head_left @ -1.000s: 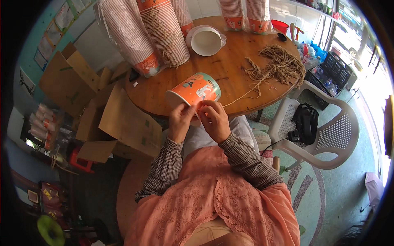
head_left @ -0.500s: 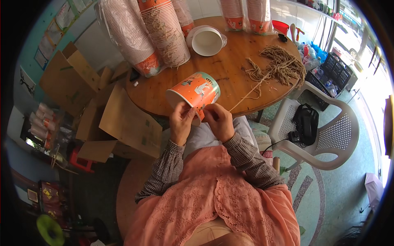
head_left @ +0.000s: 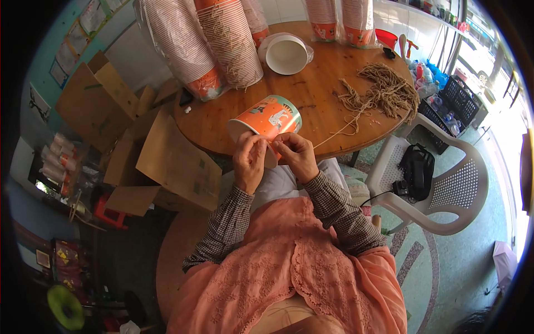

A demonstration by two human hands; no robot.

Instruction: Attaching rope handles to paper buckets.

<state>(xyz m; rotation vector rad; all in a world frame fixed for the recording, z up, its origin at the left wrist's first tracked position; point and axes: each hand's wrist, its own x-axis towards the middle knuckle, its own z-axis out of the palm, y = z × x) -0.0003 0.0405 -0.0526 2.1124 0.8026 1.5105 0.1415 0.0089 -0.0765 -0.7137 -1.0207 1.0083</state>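
Observation:
An orange and green paper bucket (head_left: 272,118) lies on its side at the near table edge, its white rim towards the left. My left hand (head_left: 248,160) is closed on the bucket's near side by the rim. My right hand (head_left: 297,156) pinches close beside it, thumb and finger together. A thin strand of twine (head_left: 339,132) runs to the right hand from a tangled brown twine bundle (head_left: 387,92) on the table. What lies right between the fingertips is too small to make out clearly.
Tall stacks of nested paper buckets (head_left: 231,50), some in plastic, stand at the back of the round wooden table (head_left: 322,83), near a white open bucket (head_left: 286,54). Open cardboard boxes (head_left: 178,161) sit at left. A white plastic chair (head_left: 456,183) holding a black bag (head_left: 418,171) stands at right.
The bucket tips slightly and its near side drops a little. My hands draw closer together at its near side, the left fingers shifting from the rim. The twine strand hangs slacker.

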